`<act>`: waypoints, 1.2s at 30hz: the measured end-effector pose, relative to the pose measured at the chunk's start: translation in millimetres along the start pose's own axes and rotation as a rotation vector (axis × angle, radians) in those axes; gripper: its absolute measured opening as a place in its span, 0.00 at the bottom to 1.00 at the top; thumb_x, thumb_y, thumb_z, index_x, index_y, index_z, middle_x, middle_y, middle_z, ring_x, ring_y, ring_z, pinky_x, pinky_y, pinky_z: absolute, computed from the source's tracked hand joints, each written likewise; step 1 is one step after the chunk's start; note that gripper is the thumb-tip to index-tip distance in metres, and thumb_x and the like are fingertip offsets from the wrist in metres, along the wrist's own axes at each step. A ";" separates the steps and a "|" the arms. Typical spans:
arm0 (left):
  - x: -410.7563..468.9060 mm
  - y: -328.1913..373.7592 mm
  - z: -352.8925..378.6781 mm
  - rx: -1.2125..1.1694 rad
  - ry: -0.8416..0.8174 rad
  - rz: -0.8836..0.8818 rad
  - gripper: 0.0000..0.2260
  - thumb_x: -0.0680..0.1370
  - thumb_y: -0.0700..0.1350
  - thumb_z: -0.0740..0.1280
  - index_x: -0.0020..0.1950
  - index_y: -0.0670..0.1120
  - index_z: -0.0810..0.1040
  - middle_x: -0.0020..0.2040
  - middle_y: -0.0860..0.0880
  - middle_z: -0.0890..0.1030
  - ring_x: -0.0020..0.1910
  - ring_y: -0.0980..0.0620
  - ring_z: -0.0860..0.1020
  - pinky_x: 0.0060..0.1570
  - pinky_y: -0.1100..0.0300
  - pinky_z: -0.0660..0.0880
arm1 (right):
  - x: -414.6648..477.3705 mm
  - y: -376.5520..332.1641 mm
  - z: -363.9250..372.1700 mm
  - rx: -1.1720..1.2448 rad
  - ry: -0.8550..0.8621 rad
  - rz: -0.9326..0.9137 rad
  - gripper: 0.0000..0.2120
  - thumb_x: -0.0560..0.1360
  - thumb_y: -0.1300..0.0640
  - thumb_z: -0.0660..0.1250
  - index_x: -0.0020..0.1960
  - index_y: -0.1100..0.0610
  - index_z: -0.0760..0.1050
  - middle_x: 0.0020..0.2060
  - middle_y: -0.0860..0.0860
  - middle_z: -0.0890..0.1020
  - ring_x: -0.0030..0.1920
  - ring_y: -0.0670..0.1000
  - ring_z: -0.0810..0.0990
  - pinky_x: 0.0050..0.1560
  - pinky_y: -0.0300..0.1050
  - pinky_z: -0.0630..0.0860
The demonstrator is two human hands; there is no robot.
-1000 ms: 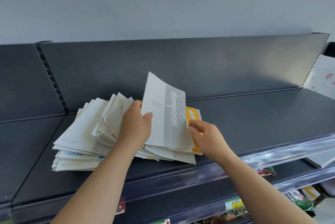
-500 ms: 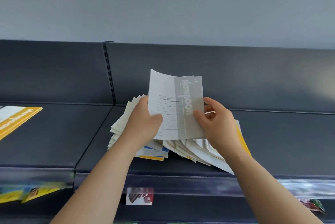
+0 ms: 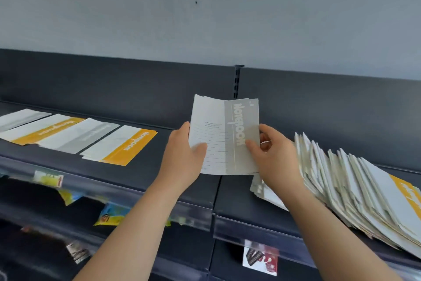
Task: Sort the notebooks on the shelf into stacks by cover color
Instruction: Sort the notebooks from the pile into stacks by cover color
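Left hand point(image 3: 182, 155), right hand point(image 3: 272, 155), both grips pinching grey notebook point(image 3: 224, 137)

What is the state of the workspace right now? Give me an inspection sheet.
Surface: dark shelf, two bays meeting at a seam.
Job's things: grey-band notebook held upright above the shelf; fanned unsorted pile on the right, a yellow-band cover on top; row of laid-out notebooks on the left, with yellow and grey bands showing.
Clutter: snack packets on the level below; label card hanging under the front rail.
Hands: left hand and right hand each grip one side of the grey-band notebook, thumbs on the front.
Cables: nothing seen.
Surroundings: pale wall above the dark back panel.
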State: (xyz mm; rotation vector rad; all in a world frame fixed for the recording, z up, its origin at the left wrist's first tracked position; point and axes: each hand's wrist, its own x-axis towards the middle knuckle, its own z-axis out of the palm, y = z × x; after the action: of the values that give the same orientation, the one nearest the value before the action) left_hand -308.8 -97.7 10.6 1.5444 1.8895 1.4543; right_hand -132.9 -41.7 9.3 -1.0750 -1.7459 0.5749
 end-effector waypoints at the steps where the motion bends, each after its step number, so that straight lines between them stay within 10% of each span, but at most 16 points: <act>1: 2.8 -10.4 -17.1 0.017 0.005 -0.010 0.09 0.75 0.43 0.62 0.53 0.55 0.74 0.55 0.52 0.77 0.50 0.55 0.77 0.41 0.59 0.76 | 0.4 -7.6 18.7 0.008 -0.010 -0.003 0.06 0.75 0.56 0.66 0.50 0.47 0.75 0.37 0.47 0.79 0.37 0.47 0.76 0.34 0.35 0.70; 13: 33.0 -122.9 -202.8 0.120 0.068 -0.072 0.13 0.78 0.38 0.63 0.60 0.51 0.75 0.55 0.57 0.78 0.52 0.58 0.76 0.36 0.73 0.69 | 0.9 -95.9 231.9 0.052 -0.146 0.009 0.05 0.75 0.55 0.65 0.51 0.50 0.76 0.41 0.48 0.79 0.40 0.47 0.77 0.38 0.38 0.72; 36: 172.1 -326.6 -383.0 0.245 0.255 -0.289 0.17 0.77 0.37 0.60 0.62 0.53 0.74 0.54 0.58 0.77 0.52 0.56 0.74 0.40 0.68 0.68 | 95.4 -170.7 532.6 0.143 -0.468 0.012 0.12 0.78 0.54 0.63 0.61 0.49 0.73 0.45 0.44 0.79 0.41 0.43 0.78 0.36 0.34 0.73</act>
State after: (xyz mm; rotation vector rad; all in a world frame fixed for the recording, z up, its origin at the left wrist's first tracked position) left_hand -839.0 -113.7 -30.1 1.1533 2.4014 1.3829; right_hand -696.6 3.1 -36.2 -0.8972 -2.0585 1.0047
